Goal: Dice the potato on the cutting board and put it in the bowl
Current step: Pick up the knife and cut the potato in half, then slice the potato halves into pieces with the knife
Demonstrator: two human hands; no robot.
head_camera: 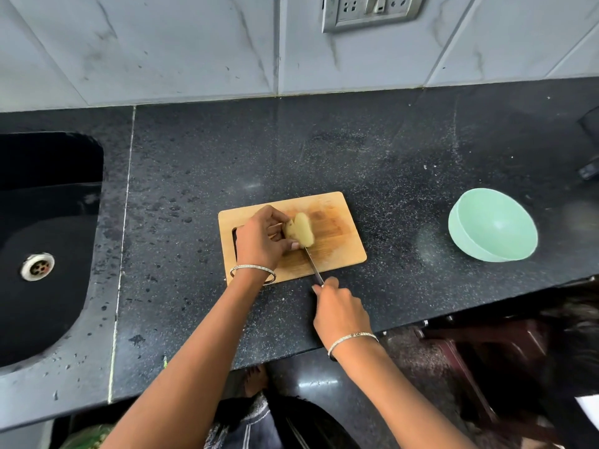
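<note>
A pale yellow peeled potato lies on a small wooden cutting board in the middle of the black counter. My left hand grips the potato from its left side, fingers curled over it. My right hand is closed around the handle of a knife, whose thin blade runs up into the potato's near side. An empty mint-green bowl stands on the counter to the right of the board, tilted toward me.
A black sink with a metal drain lies at the far left. The tiled wall with a socket plate rises behind the counter. The counter's front edge runs just below my right wrist. A dark object sits at the far right edge.
</note>
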